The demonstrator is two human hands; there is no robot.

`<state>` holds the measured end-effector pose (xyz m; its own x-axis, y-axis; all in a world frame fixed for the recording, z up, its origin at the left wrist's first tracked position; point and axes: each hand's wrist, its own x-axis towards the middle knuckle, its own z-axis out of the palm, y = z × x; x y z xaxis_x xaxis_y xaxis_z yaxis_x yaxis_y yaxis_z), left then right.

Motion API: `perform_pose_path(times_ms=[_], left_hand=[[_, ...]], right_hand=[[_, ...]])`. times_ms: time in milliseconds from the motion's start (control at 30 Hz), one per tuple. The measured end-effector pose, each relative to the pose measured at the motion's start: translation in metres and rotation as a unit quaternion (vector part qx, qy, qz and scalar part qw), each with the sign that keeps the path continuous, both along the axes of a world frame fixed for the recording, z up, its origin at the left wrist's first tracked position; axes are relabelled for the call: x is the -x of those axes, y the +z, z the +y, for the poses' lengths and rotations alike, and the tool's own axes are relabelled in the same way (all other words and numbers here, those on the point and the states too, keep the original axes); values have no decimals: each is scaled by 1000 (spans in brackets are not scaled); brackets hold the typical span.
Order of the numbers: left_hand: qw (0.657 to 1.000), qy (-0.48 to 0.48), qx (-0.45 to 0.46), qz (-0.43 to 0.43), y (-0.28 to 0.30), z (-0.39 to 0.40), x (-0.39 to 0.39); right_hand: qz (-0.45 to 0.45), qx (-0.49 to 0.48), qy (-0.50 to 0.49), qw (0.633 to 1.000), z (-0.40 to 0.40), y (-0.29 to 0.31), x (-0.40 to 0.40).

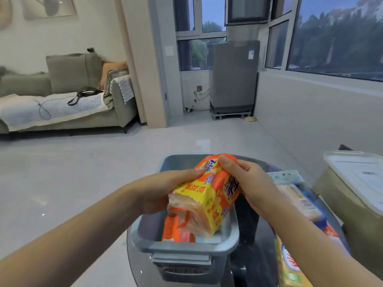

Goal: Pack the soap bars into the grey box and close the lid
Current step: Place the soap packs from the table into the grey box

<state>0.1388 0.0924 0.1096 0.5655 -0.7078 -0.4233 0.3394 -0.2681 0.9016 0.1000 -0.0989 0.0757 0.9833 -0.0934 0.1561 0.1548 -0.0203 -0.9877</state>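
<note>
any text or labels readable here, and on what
Nothing can be quoted with confidence.
Orange and yellow soap pack, held by the left hand and right hand over the grey box: large blue and red Chinese characters, too blurred and tilted to read.
Blue-edged pack on the right: small print, unreadable.
Yellow pack at bottom right: red logo, blurred.
Sticker on the grey appliance: too small.

We held both bare forearms forward, converging. Our left hand [165, 188] curled round a pack's [207, 195] left side; our right hand [246, 183] pinched its top edge.
</note>
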Motion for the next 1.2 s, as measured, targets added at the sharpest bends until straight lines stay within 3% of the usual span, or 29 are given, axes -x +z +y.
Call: perform_pose_path(times_ms=[100, 300, 533, 700, 933, 1200], left_hand=[[999, 30, -31, -8, -10, 7, -4], [993, 43, -109, -9, -15, 21, -12], [987, -2, -153, 57, -51, -2, -4], [980, -24, -187, 62, -63, -10, -18], [960, -42, -276, -11, -77, -19, -31], [915, -94, -357, -165, -89, -29, -34]], right_hand=[[-32, 138, -28, 990, 2, -9, 5], [-5, 270, -43, 962, 0, -46, 10], [71, 178, -11, 981, 7, -61, 3], [90, 173, -9, 981, 7, -62, 4], [82, 139, -12, 987, 8, -64, 4], [80, 120, -20, 989, 9, -63, 6]])
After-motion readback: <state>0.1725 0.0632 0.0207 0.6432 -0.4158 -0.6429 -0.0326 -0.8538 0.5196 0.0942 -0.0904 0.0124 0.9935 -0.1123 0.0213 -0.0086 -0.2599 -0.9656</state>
